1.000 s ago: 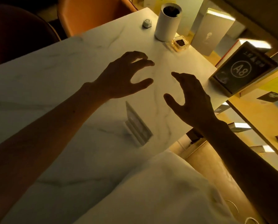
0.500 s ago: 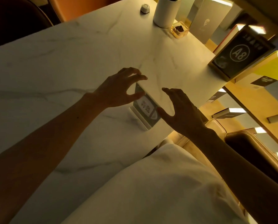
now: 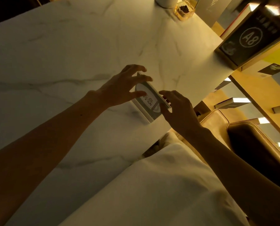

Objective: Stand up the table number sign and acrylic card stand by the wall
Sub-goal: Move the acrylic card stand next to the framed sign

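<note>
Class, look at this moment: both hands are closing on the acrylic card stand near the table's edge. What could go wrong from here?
1. The acrylic card stand sits close to the table edge; a nudge from the right hand might push it off.
2. The left hand fingers look only lightly placed, so the smooth stand may slip.
3. Dim light could hide misalignment.

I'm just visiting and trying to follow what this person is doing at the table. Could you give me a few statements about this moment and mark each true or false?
1. Both hands are at the acrylic card stand. True: the left hand and right hand flank it.
2. The A8 table number sign lies flat in the middle of the marble table. False: it is propped at the table's far right edge, by the wall.
3. The right hand holds a cup. False: its fingers are on the card stand's edge.
4. A small clear container sits near the table's far end. True.
</note>
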